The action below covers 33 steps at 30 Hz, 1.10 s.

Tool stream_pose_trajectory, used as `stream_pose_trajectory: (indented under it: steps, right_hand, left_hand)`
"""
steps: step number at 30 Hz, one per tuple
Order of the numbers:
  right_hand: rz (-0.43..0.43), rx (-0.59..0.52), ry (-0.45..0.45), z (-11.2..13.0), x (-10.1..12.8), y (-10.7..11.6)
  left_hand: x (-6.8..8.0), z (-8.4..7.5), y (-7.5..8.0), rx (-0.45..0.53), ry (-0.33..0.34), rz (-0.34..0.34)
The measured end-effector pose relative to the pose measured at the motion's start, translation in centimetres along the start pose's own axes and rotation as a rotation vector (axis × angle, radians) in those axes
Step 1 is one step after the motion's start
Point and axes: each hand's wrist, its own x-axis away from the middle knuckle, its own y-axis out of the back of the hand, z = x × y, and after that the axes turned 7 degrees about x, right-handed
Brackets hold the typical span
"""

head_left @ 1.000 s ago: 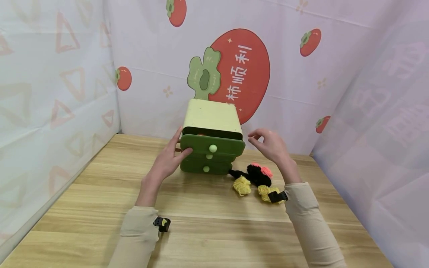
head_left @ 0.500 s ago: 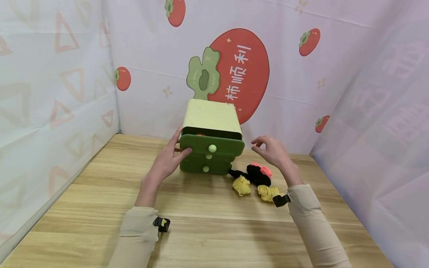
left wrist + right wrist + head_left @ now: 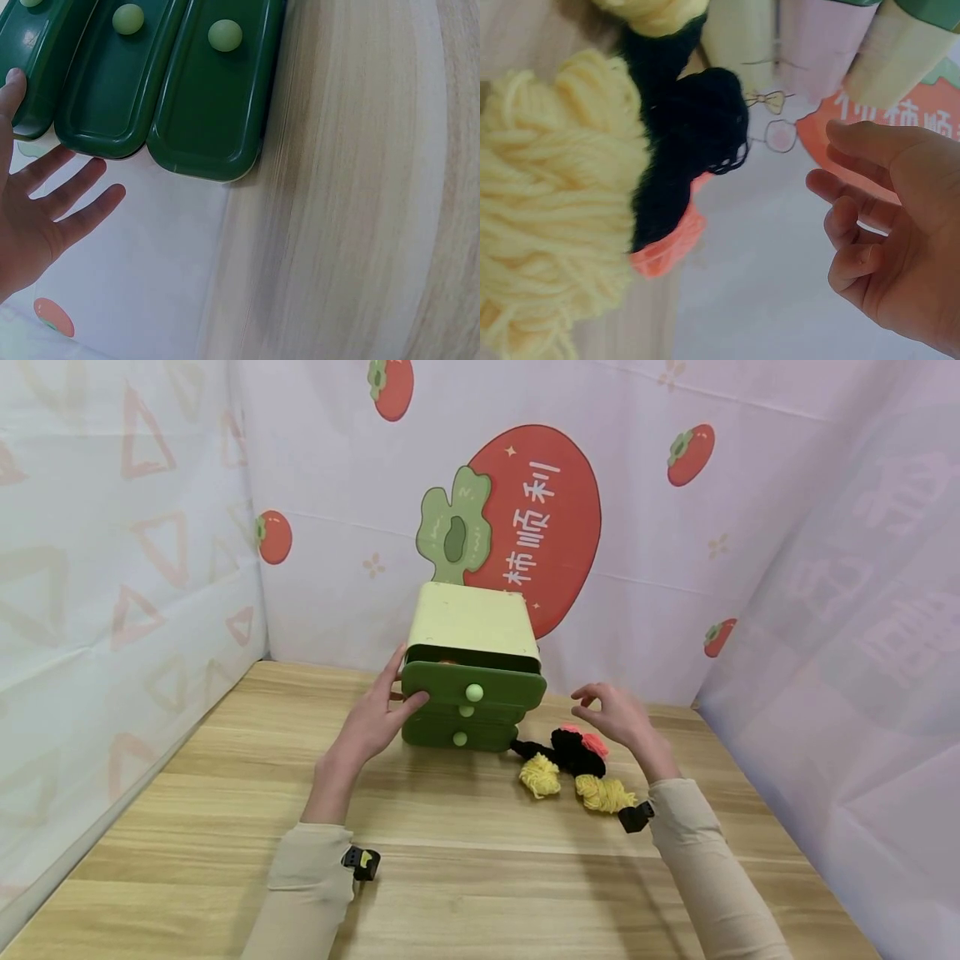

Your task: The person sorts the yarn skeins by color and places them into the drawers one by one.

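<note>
left grip (image 3: 372, 720): fingers straight, thumb on the top drawer (image 3: 472, 684) front, fingers along the drawer box (image 3: 471, 622) left side
right grip (image 3: 617, 714): loosely curled, holding nothing, just above the yarn
top drawer: pulled out slightly
yarn: black (image 3: 577, 754), pink (image 3: 596, 741), yellow (image 3: 540, 775) skeins on the desk (image 3: 450, 827), right of the box
</note>
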Motion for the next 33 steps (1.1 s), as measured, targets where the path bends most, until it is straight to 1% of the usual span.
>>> stream_pose_trajectory:
  steps: [8, 13, 20, 25, 29, 33]
  right_hand:
    - [0.076, 0.029, -0.010, -2.0, 0.0, -2.1]
    - [0.134, 0.033, -0.018, -2.8, 0.1, -2.6]
    - [0.228, 0.074, -0.032, -3.9, 0.2, -3.5]
    - [0.254, 0.062, 0.000, -4.4, 0.5, -3.9]
    - [0.279, 0.030, -0.006, -4.5, 0.8, -4.1]
    - [0.292, 0.021, -0.011, -4.8, 1.0, -4.5]
  left_hand:
    - [0.1, 0.1, 0.1, 0.004, 0.000, 0.003]
    - [0.1, 0.1, 0.0, 0.005, -0.006, 0.003]
    - [0.0, 0.0, 0.1, 0.010, -0.012, -0.002]
    - [-0.1, 0.2, 0.1, 0.012, -0.010, 0.002]
    - [-0.1, 0.2, 0.1, 0.009, -0.014, 0.001]
    - [-0.1, 0.2, 0.1, 0.017, -0.016, 0.001]
